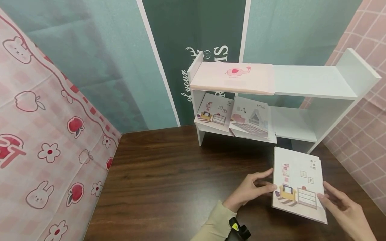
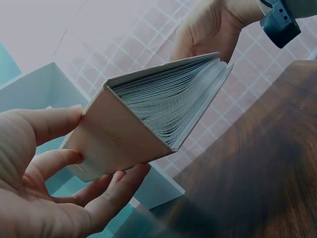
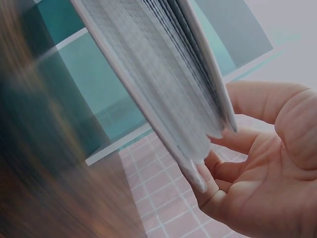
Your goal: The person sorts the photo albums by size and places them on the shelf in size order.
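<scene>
A thick photo album (image 1: 298,177) with a white cover, drawn with a yellow armchair and a dresser, is held above the table's right side. My left hand (image 1: 248,190) grips it along the spine, with the thumb at the cover's edge. On the opposite side, my right hand (image 1: 345,206) pinches the album's page edge between thumb and fingers. In the left wrist view the beige spine (image 2: 111,134) and the slightly fanned pages (image 2: 168,106) show. The right wrist view has the fingers (image 3: 237,141) around the covers' free edges.
Behind the album stands a white two-tier shelf (image 1: 313,80). Two similar illustrated albums, one with an armchair (image 1: 215,112) and one with a crib (image 1: 251,117), lean on its lower tier. A flat pink item with an elephant (image 1: 232,78) lies on top. Dark wooden table (image 1: 150,180) extends left.
</scene>
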{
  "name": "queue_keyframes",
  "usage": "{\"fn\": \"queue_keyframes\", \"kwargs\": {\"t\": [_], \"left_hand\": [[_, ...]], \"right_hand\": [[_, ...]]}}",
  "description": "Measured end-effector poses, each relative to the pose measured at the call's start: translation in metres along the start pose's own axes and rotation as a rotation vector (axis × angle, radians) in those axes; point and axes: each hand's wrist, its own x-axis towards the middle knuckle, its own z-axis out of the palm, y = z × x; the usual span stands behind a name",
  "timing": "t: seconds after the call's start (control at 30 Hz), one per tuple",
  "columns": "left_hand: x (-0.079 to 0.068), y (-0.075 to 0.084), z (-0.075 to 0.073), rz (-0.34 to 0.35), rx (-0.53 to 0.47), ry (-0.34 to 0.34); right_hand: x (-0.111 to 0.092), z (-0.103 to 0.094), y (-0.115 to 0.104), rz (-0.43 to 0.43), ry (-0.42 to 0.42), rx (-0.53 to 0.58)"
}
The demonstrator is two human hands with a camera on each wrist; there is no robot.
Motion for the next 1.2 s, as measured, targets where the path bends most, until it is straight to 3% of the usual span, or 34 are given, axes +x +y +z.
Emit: {"fn": "queue_keyframes", "kwargs": {"t": [0.13, 0.43, 0.77, 1.03, 1.2], "left_hand": [[0.0, 0.004, 0.002, 0.017, 0.022, 0.007], [0.001, 0.011, 0.005, 0.017, 0.091, 0.017], [0.002, 0.018, 0.007, 0.041, 0.081, 0.022], [0.005, 0.025, 0.009, 0.044, 0.161, 0.052], [0.006, 0.027, 0.009, 0.044, 0.176, 0.053]], "right_hand": [[-0.002, 0.0, -0.001, -0.03, 0.018, 0.003], [-0.001, -0.003, -0.005, -0.007, 0.063, 0.021], [-0.001, -0.006, -0.014, -0.007, 0.125, 0.057], [0.002, -0.008, -0.016, -0.051, 0.136, 0.073], [0.004, -0.007, -0.019, -0.029, 0.163, 0.062]]}}
